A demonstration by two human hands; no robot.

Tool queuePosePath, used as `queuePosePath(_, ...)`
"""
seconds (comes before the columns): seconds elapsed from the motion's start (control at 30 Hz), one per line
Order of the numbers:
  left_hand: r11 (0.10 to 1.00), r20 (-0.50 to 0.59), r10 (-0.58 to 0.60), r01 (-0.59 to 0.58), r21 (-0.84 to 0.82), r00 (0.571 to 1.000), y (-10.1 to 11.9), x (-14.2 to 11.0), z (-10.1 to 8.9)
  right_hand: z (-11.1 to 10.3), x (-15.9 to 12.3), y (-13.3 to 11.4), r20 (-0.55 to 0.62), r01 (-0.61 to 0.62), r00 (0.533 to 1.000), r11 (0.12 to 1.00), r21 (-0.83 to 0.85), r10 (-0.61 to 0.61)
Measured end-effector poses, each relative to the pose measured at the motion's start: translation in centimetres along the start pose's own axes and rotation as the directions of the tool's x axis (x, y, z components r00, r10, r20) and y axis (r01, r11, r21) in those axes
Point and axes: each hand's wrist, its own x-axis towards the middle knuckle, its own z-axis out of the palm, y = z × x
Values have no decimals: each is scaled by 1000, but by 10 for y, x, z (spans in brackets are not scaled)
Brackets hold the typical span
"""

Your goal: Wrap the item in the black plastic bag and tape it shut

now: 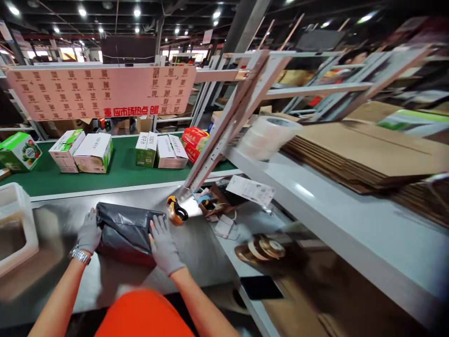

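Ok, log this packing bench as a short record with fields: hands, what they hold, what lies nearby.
left hand: gloved, watch on the wrist, pressed on the left end of the bag
right hand: gloved, flat on the bag's right end
bag: dark grey plastic, lying on the steel bench
tape gun: just right of the bag, apart from it
white bin: at the bench's left edge
belt: green, behind the bench, carrying cartons
shelf: on the right, holding a tape roll and flat cardboard
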Motion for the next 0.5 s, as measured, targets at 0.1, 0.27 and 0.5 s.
queuePosePath(0.1, 995, -34, 20, -16, 103, 999, 10, 0, 5, -16, 17, -16, 170, 95, 983, 987, -128, -72)
queuePosePath(0.27, 980, -106, 10, 11, 197, 994, 26, -8, 11, -38, 34, -31, 315, 245, 925, 968, -61, -214)
queuePosePath(0.5, 970, -136, 32, 2, 242, 990, 39, -26, 14, -32, 58, -19, 318, 312, 803, 811, 495, -503)
